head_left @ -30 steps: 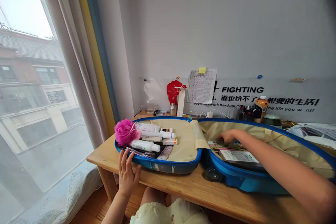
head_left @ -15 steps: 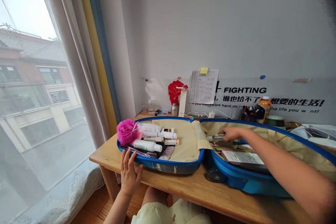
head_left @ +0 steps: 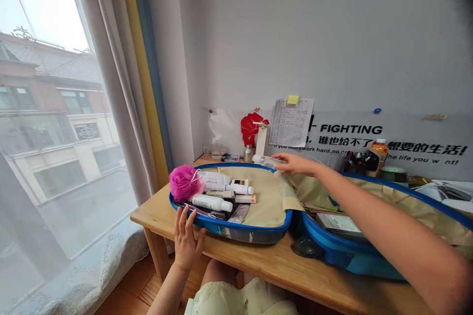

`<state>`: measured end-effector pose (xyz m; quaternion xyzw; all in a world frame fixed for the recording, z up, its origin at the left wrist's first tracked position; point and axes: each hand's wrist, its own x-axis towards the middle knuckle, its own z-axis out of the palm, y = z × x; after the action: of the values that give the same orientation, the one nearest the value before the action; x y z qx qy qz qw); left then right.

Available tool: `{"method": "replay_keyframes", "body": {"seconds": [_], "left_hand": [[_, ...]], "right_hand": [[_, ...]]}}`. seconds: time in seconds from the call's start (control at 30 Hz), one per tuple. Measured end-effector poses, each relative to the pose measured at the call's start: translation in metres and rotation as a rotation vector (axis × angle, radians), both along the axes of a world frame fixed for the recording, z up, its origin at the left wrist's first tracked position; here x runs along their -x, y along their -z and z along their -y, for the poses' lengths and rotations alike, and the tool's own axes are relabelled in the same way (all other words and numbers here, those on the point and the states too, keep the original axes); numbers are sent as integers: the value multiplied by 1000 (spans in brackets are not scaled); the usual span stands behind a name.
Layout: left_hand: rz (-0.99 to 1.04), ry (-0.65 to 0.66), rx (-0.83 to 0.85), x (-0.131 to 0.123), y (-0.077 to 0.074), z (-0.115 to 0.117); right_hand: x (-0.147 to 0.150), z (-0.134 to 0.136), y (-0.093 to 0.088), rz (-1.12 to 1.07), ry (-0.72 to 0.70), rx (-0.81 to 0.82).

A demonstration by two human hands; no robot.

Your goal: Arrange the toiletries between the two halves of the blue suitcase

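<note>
An open blue suitcase [head_left: 271,237] lies on the wooden desk, its two halves side by side. My right hand [head_left: 295,163] is closed around a small clear bottle with a white end [head_left: 266,161], held above the back rim near the hinge. At the front left edge, my left hand [head_left: 189,241] rests with fingers spread, touching the rim. In the left half lie a pink bath puff [head_left: 184,183], a white tube [head_left: 214,181], a white bottle with a label [head_left: 210,203] and several small packages. A flat grey-white box [head_left: 338,224] sits in the right half, partly behind my right forearm.
Along the wall stand a silver bottle [head_left: 248,153], a white desk lamp [head_left: 261,140], an orange-labelled bottle [head_left: 377,157] and a green bowl [head_left: 393,174]. The wooden desk [head_left: 155,214] ends near my knees. Curtains and a window are at left.
My right hand has lifted the clear bottle out of the suitcase's right half and moved it left and up over the hinge. My left hand stays at the rim. The view has shifted slightly.
</note>
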<state>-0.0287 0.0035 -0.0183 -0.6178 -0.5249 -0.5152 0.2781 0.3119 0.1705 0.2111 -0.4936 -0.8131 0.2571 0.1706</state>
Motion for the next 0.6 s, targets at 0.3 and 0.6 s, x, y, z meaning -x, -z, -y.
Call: {"method": "replay_keyframes", "body": {"seconds": [0.3,0.6], "left_hand": [[-7,4,0,0,-1,0],[-17,-2,4,2,3,-1]], "right_hand": [[149,-15,48,135,-298,-132],[177,-23,74,88,-367,-124]]}}
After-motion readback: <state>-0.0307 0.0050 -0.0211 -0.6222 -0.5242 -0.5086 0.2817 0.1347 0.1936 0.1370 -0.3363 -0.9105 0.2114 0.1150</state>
